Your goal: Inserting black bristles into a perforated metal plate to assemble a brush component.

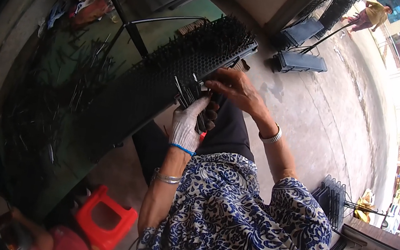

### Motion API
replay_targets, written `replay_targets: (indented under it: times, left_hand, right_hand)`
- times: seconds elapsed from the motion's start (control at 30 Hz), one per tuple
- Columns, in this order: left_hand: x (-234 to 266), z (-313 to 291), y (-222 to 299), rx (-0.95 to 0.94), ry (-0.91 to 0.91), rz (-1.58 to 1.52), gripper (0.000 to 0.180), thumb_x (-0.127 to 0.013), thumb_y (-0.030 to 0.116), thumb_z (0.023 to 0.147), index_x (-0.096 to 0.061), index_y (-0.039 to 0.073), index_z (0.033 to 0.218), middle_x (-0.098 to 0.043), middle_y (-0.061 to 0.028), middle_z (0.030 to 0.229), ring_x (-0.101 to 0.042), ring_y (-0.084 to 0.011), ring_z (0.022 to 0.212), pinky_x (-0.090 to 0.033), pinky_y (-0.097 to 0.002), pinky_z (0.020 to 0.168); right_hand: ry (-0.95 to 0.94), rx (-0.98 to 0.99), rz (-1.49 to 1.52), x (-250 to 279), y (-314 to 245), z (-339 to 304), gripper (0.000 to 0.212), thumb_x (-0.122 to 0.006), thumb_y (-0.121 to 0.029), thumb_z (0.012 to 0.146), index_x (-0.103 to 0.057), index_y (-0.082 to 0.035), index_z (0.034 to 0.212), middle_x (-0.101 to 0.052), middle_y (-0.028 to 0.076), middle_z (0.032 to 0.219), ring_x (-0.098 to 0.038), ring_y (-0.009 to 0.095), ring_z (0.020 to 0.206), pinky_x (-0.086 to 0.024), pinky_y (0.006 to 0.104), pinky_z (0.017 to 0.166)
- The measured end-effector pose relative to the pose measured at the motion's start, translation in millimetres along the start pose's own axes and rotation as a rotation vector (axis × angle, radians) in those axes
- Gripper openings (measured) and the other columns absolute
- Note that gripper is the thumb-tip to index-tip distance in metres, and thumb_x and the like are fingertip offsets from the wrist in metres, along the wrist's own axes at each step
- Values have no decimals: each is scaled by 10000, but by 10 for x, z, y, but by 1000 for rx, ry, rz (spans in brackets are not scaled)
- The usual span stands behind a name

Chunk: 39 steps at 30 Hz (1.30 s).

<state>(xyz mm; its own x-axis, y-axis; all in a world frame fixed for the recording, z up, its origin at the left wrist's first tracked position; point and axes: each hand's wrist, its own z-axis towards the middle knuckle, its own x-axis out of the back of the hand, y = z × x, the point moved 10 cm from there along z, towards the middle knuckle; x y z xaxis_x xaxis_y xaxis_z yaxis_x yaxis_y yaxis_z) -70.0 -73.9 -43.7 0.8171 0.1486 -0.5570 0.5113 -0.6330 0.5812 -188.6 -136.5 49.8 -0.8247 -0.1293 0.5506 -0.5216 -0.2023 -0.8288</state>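
Beside the black perforated panel [159, 80], the gloved left hand [191, 119] clutches thin dark rods [187, 92] while the bare right hand [237, 88] bends toward their tips, its grip unclear.

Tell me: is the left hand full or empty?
Full: the gloved left hand is closed around a bundle of thin dark rods, their ends sticking out beyond it.
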Motion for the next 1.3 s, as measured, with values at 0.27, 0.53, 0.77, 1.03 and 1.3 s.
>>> replay_targets:
  times: [0.27,0.53,0.77,1.03,1.3]
  left_hand:
    - [369,250,-235,108,90,-282,174,-670,237,884,-630,105,991,-659,-39,838,-656,-160,720,-569,-348,565]
    - [225,124,-101,75,150,-354,128,-655,206,898,-644,101,972,-609,-29,739,-599,-154,577,-550,-314,527]
    - [189,140,-96,61,55,-282,109,-668,187,889,-661,80,911,-625,-35,710,-586,-146,518,-515,-291,489]
    - [124,12,-27,20,121,-163,169,-717,210,852,-671,50,823,-626,-36,663,-584,-120,536,-513,-266,490]
    - [98,-24,-14,16,97,-155,179,-728,225,843,-690,51,854,-623,-37,677,-583,-113,534,-522,-269,493]
  right_hand:
    - [570,98,-138,644,-14,-101,72,-596,-5,885,-561,1,948,-646,90,782,-650,159,648,-493,277,615]
    - [714,211,-374,698,153,50,95,-576,-8,880,-528,-21,961,-612,134,800,-638,242,718,-485,313,629]
    - [603,185,-554,501,164,246,76,-623,-109,864,-640,-88,935,-567,102,803,-593,284,711,-470,374,612]
    - [645,255,-580,482,60,208,88,-646,-157,855,-665,-106,925,-563,79,831,-597,276,730,-473,367,619]
    - [643,222,-601,524,66,258,87,-644,-181,853,-674,-116,902,-579,68,841,-601,276,744,-473,367,629]
